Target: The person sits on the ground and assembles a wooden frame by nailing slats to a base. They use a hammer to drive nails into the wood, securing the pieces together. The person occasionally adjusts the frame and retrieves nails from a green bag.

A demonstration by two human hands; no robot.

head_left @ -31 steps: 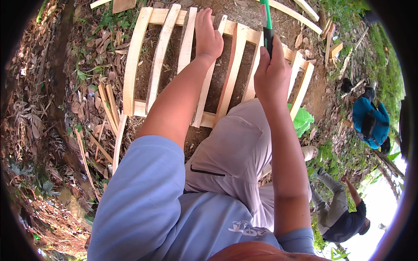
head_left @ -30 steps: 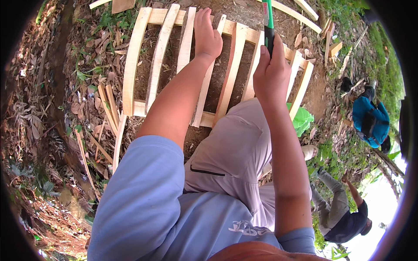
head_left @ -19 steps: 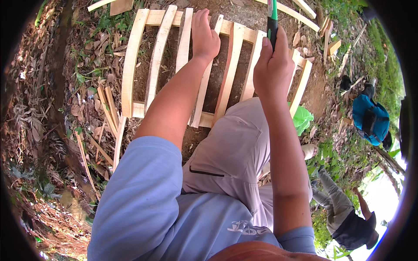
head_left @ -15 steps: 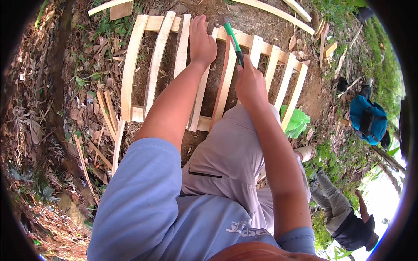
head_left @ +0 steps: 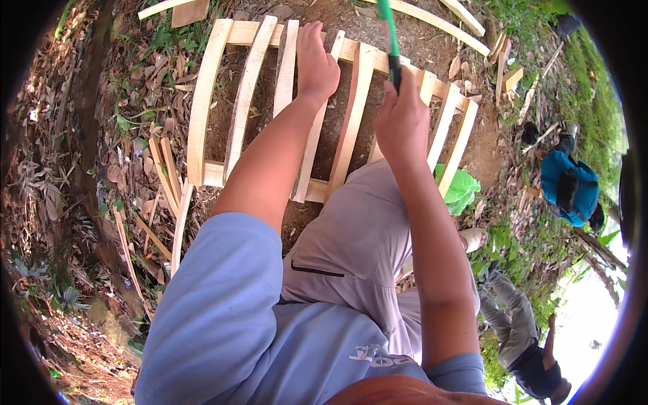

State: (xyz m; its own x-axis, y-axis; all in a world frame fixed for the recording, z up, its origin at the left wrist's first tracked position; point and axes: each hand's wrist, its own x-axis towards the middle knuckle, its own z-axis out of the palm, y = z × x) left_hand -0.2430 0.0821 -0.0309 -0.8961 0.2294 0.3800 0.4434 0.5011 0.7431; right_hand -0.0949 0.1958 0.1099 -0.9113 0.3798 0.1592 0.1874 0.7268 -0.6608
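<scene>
My right hand [head_left: 403,121] is wrapped round the dark grip of a green-handled hammer [head_left: 389,34], which is raised; its head is beyond the top edge of the picture. My left hand [head_left: 317,64] lies over the far rail [head_left: 349,50] of a slatted wooden frame, fingers stretched out, between two slats. Just right of it is the top end of a pale slat [head_left: 335,46]. The frame's several slats cross a far rail and a near rail [head_left: 315,190]. My knee covers part of the near rail, and my left palm is hidden.
Loose wood strips [head_left: 164,169] lie left of the frame, and longer strips [head_left: 432,20] beyond it. A green plastic bag [head_left: 462,190] sits by my foot. At the right are a person with a teal backpack [head_left: 569,190] and another person [head_left: 523,331]. Dry leaves cover the ground.
The hammer has swung up and away from the slat end near my left hand, my right hand moving slightly right with it. My left hand stays nearly in place.
</scene>
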